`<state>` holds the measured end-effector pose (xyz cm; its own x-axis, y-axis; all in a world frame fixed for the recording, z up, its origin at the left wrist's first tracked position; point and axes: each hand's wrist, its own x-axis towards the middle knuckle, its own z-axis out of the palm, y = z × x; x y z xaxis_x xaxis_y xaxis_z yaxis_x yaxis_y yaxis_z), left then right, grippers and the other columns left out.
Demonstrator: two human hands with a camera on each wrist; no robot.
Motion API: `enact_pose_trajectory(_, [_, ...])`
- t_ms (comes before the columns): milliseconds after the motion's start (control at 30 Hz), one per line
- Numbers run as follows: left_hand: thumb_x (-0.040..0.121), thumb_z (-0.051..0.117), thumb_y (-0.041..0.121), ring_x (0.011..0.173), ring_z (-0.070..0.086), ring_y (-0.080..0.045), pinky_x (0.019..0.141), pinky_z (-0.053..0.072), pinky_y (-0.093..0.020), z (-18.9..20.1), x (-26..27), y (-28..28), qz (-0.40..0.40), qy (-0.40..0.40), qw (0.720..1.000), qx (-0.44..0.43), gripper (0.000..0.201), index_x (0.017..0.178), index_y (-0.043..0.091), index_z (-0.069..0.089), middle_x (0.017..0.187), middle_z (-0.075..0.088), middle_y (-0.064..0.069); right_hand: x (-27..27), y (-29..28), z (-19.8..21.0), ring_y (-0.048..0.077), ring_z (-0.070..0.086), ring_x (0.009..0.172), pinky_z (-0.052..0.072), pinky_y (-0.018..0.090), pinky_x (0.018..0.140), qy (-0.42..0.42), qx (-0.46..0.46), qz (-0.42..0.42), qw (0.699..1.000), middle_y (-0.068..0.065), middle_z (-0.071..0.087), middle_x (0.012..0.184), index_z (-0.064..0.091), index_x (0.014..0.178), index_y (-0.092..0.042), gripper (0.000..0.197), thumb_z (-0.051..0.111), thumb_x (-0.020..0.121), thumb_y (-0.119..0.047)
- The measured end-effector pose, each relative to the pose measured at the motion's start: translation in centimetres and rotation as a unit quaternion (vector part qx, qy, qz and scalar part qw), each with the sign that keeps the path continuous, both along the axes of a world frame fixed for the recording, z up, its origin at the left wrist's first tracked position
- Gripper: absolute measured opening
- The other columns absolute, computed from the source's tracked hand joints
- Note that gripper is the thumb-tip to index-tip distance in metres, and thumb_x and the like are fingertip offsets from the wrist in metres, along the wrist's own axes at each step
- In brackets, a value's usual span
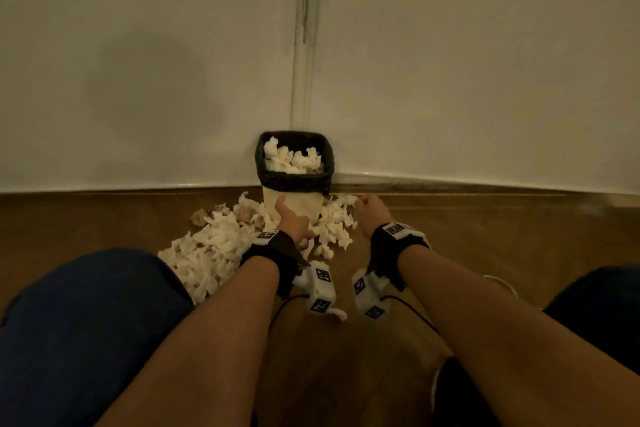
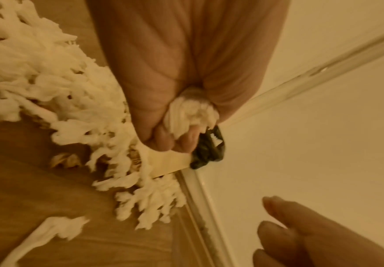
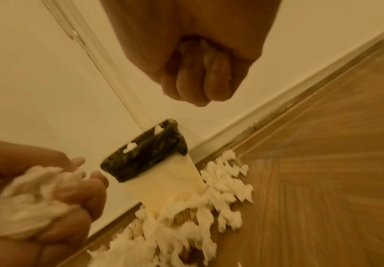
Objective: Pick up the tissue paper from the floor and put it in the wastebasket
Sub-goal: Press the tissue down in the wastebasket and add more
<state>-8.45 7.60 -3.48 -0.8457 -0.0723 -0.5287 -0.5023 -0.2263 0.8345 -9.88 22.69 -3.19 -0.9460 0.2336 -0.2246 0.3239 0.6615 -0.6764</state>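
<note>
A wastebasket [image 1: 294, 180] with a dark woven rim and cream body stands in the wall corner, holding white tissue [image 1: 292, 159]. More tissue paper [image 1: 207, 253] lies heaped on the floor to its left and right. My left hand [image 1: 291, 217] is in front of the basket's body and grips a wad of tissue [image 2: 191, 115], also seen in the right wrist view as a wad [image 3: 26, 204] in the left hand [image 3: 72, 195]. My right hand [image 1: 370, 211] hovers right of the basket, fingers [image 3: 198, 81] curled into the palm with no tissue showing.
White walls meet behind the basket above a skirting board [image 1: 450, 184]. The wooden floor [image 1: 502, 236] is bare to the right. My knees [image 1: 86, 322] frame the bottom of the head view. A loose tissue strip [image 2: 45, 233] lies near my left wrist.
</note>
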Motion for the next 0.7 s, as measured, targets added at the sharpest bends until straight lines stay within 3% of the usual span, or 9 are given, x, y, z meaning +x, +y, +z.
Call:
enact_pose_trajectory(67, [0.096,0.038,-0.002,0.068,0.045,-0.013,0.063,0.041,-0.024,1.3,-1.1,-0.1,-0.009,0.033,0.999,-0.015,0.062,0.149,0.015,0.011,0.115,0.041,-0.015,-0.9,-0.3,2.4,0.027,0.050,0.094,0.036,0.031,0.078,0.001,0.010,0.049,0.999,0.013,0.053,0.096,0.053,0.092,-0.006,0.025,0.032,0.099,-0.017])
enact_pose_trajectory(167, [0.096,0.045,0.006,0.077,0.048,-0.011,0.080,0.040,-0.027,3.6,-2.0,-0.6,-0.035,0.110,0.989,-0.090,0.054,0.146,0.010,0.025,0.127,0.048,-0.018,-2.3,-0.9,4.8,0.023,0.043,0.094,0.031,0.027,0.077,0.025,-0.017,0.078,0.996,0.009,0.044,0.094,0.051,0.091,-0.005,0.020,0.033,0.097,-0.012])
enact_pose_trajectory(267, [0.097,0.043,0.004,0.082,0.050,-0.020,0.078,0.043,-0.031,5.3,-3.0,-1.4,-0.032,0.122,0.987,-0.096,0.049,0.143,0.015,0.034,0.117,0.051,-0.015,-3.3,-0.7,6.3,0.034,0.047,0.105,0.040,0.033,0.080,0.039,-0.035,0.063,0.997,0.014,0.039,0.116,0.050,0.114,-0.006,0.026,0.037,0.091,-0.005])
enact_pose_trajectory(367, [0.100,0.033,0.004,0.085,0.054,-0.026,0.064,0.049,-0.033,7.4,-3.7,-2.1,0.063,0.068,0.994,0.066,0.037,0.135,0.008,0.044,0.123,0.048,-0.018,-4.4,-0.7,7.4,0.032,0.047,0.091,0.043,0.034,0.076,0.049,-0.021,0.096,0.994,0.019,0.035,0.125,0.042,0.127,-0.009,0.037,0.040,0.091,-0.001])
enact_pose_trajectory(433, [0.100,0.036,0.006,0.065,0.050,-0.019,0.054,0.052,-0.028,8.3,-4.4,-2.4,0.077,0.087,0.990,0.086,0.033,0.130,-0.001,0.046,0.098,0.057,-0.016,-5.6,-1.1,8.0,0.021,0.044,0.074,0.038,0.027,0.061,0.063,-0.057,0.126,0.988,0.017,0.042,0.109,0.041,0.128,-0.006,0.036,0.038,0.093,0.000])
enact_pose_trajectory(500, [0.099,0.043,0.013,0.052,0.047,-0.015,0.040,0.045,-0.018,8.9,-5.6,-2.8,0.048,0.134,0.990,0.000,0.031,0.122,-0.004,0.054,0.075,0.056,-0.010,-6.9,-1.6,8.7,0.021,0.046,0.073,0.037,0.025,0.057,0.071,-0.100,0.130,0.984,0.014,0.046,0.102,0.042,0.127,-0.005,0.034,0.042,0.093,0.001])
enact_pose_trajectory(567, [0.098,0.046,0.026,0.040,0.045,-0.010,0.035,0.036,-0.015,9.0,-7.0,-3.3,0.020,0.188,0.975,-0.114,0.035,0.108,-0.002,0.064,0.061,0.054,-0.005,-8.3,-2.1,9.2,0.024,0.050,0.075,0.045,0.033,0.061,0.077,-0.153,0.114,0.979,0.016,0.050,0.100,0.043,0.120,-0.008,0.031,0.049,0.091,0.000])
enact_pose_trajectory(633, [0.098,0.042,0.038,0.034,0.040,-0.008,0.038,0.033,-0.018,8.7,-8.3,-4.0,0.011,0.230,0.951,-0.207,0.044,0.094,0.003,0.070,0.051,0.050,-0.002,-9.8,-2.4,9.2,0.026,0.053,0.078,0.052,0.039,0.071,0.083,-0.163,0.110,0.977,0.017,0.055,0.100,0.045,0.115,-0.009,0.030,0.056,0.088,-0.003])
enact_pose_trajectory(700, [0.099,0.034,0.041,0.047,0.051,-0.017,0.051,0.044,-0.026,7.8,-9.5,-4.7,0.022,0.239,0.927,-0.289,0.050,0.087,0.010,0.070,0.060,0.058,-0.005,-11.2,-2.2,8.5,0.026,0.055,0.075,0.053,0.031,0.060,0.079,-0.180,0.110,0.974,0.015,0.060,0.092,0.055,0.112,-0.003,0.027,0.061,0.086,-0.002])
